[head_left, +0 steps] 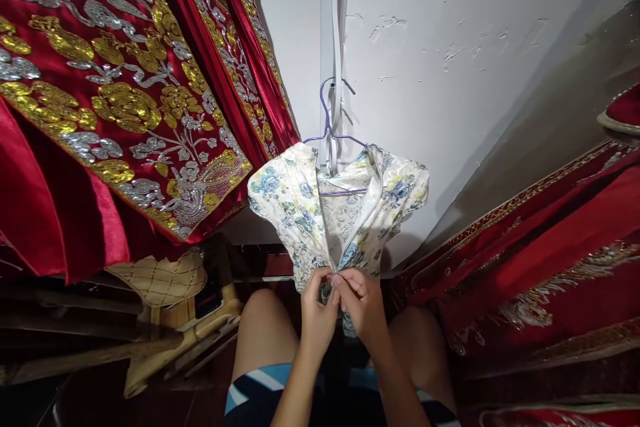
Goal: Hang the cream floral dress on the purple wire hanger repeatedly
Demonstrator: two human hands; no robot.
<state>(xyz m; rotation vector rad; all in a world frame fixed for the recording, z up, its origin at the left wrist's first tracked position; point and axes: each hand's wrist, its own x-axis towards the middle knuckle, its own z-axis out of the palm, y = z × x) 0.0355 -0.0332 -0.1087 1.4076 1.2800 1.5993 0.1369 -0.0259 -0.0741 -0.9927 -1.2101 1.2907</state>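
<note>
White plaster wall [450, 80] behind, both hands, left hand [317, 317] and right hand [363, 307], pinch the cream floral dress [340, 213] at its zip; tugging could slip the purple wire hanger [327, 127] above.

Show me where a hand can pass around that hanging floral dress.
Free: bare white wall right of the purple hanger, above the floral dress. Crowded: embroidered red garments press its left side, red fabric its lower right; left hand and right hand pinch the front opening.
</note>
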